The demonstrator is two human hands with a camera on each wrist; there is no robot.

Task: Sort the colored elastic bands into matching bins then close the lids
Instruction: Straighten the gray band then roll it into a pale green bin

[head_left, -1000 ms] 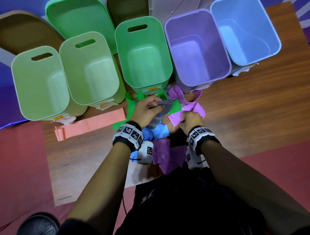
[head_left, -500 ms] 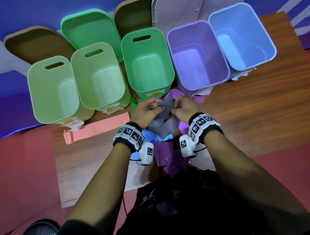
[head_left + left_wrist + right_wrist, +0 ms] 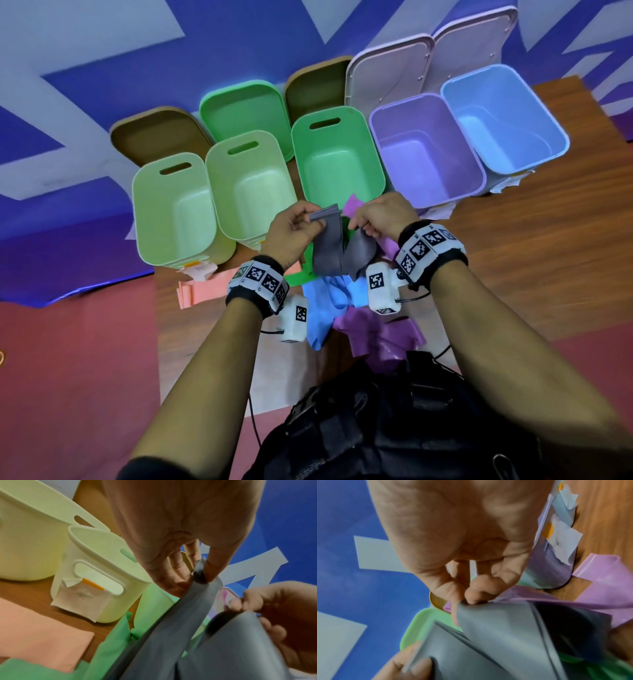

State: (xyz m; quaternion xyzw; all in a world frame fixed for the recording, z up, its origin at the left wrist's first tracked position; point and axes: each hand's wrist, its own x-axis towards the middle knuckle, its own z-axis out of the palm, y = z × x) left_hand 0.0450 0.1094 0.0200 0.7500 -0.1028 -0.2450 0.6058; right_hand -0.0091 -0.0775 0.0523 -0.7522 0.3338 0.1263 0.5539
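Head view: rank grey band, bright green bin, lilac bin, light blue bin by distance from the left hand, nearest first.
1. Grey elastic band: pinched by the left hand.
2. Bright green plastic bin: just beyond it.
3. Lilac plastic bin: further right.
4. Light blue plastic bin: far right, at the row's end.

Even, bright overhead light, soft shadows. Head view bows at edges. Both wrist views motion-blurred, close-up soft; colours oversaturated, no harsh glare.
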